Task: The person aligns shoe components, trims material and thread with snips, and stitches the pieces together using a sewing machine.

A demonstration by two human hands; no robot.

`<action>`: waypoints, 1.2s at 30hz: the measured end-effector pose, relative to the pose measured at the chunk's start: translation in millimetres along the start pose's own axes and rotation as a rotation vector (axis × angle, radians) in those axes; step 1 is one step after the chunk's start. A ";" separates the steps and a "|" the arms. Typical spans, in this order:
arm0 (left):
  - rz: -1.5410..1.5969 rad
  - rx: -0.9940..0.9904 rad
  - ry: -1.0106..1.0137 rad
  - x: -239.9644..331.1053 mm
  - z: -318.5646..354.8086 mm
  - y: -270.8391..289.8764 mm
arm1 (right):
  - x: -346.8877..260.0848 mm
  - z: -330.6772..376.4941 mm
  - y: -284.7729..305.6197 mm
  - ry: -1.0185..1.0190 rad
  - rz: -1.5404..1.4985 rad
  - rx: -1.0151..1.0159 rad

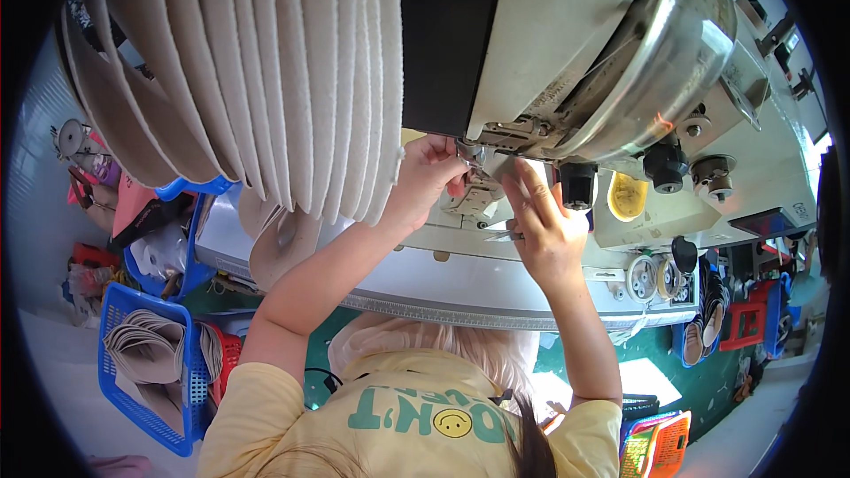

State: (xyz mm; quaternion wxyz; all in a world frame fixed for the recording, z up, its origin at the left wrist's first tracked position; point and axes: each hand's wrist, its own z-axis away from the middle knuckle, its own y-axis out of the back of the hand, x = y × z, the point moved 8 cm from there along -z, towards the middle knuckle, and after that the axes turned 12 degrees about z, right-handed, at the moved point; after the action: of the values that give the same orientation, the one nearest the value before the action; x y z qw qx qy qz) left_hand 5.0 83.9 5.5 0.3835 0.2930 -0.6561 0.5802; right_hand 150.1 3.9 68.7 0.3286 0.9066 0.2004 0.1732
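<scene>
From the head camera, both hands were up at the needle end of a big grey sewing machine (567, 44). The left hand (427, 179) was curled in, fingertips pinched against a small metal part just under the machine head; what exactly it gripped was too small to tell. The right hand (544, 221) sat just beside it, fingers spread and pointing up, the tips touching the underside of the machine near the needle area; it lay loose, not clenched, and I couldn't tell whether it gripped anything. A black knob (577, 184) hung just right of that hand. Between the two hands, a pale metal fitting (469, 197) showed below the needle. The machine stood on a white desk (460, 288) with a ruler strip along its front edge. Up left, a thick fan of beige fabric pieces (266, 80) hung over the scene, close to the left forearm. Down left on the floor, a blue basket (133, 363) held more beige pieces. At the right, a small yellow dish (627, 196) sat on the machine's base.
</scene>
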 end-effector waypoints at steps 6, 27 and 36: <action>-0.026 0.091 -0.081 0.3 10.1 -4.3 | 16.6 -0.8 -7.5 0.025 0.053 -0.070; -0.251 0.088 -0.470 14.4 15.5 -11.3 | 48.1 7.6 -32.8 -0.202 -0.057 0.035; -1.216 -0.060 -0.878 45.2 10.1 -6.2 | 77.2 26.7 -55.7 -0.484 -0.312 -0.045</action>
State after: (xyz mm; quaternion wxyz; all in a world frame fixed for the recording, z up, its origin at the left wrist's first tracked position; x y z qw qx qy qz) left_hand -15.6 75.7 46.6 0.3470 0.7978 -0.4869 0.0777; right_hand 214.5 65.9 26.4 0.4096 0.8722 0.2493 -0.0965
